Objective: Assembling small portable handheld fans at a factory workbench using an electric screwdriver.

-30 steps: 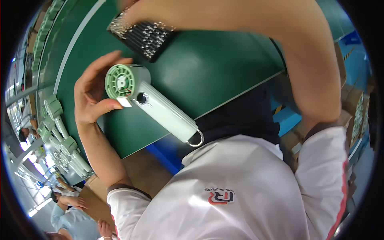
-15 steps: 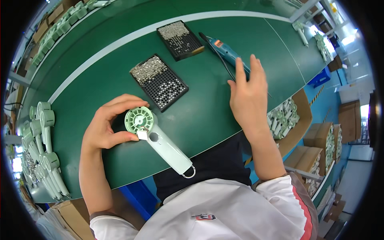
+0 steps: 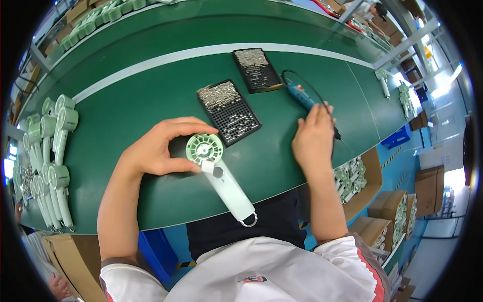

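A pale green handheld fan (image 3: 232,194) lies slanted at the table's near edge, its round head open and showing ribs and a hub. My left hand (image 3: 161,148) grips this head between thumb and fingers. By the thumb, a small white block (image 3: 207,166) sits where head and handle meet. Over to the right, my right hand (image 3: 314,138) is closed over the body of a blue electric screwdriver (image 3: 301,95). The palm hides part of the tool, and its dark tip shows beyond the fingers.
Two black trays of small screws, a nearer one (image 3: 229,111) and a farther one (image 3: 256,70), lie beyond the fan. Several green fans (image 3: 60,176) stand at the left. A carton of fan parts (image 3: 370,183) sits below the table's right edge.
My right hand, spread open beside the screwdriver before, has come down onto it and closed. My left hand keeps hold of the fan. The whole view has shifted.
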`<state>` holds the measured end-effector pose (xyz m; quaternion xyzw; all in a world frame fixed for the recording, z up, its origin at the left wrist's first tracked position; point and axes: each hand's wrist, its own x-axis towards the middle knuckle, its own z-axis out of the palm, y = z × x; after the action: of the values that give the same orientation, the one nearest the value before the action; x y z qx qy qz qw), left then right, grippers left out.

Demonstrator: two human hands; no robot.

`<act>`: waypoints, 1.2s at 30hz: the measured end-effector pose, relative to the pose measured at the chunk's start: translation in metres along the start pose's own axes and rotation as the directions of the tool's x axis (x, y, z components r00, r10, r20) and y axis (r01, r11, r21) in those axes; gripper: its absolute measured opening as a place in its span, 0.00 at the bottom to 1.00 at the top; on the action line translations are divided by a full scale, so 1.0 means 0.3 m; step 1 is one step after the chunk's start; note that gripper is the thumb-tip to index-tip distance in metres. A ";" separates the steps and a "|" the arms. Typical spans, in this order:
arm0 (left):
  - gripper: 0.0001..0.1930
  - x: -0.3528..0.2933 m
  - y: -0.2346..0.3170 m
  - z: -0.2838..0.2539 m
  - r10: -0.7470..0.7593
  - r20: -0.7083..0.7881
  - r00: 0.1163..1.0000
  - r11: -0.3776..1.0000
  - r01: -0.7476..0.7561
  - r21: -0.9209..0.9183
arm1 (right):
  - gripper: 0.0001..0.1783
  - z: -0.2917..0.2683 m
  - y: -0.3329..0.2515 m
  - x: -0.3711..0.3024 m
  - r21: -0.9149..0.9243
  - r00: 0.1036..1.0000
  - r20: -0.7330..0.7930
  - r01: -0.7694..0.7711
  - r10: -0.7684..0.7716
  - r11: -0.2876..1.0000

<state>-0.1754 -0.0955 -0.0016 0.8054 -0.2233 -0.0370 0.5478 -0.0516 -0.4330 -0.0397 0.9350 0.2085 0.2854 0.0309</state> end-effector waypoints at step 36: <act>0.33 0.016 -0.043 0.027 0.025 -0.069 0.997 0.999 -0.028 -0.044 | 0.15 -0.119 -0.295 0.382 0.888 0.983 -0.172 0.186 0.070 -0.421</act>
<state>-0.1694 -0.1006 -0.0154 0.7908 -0.2141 -0.0072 0.5734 -0.0181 -0.3080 0.0342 0.4909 0.4042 0.0460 -0.7704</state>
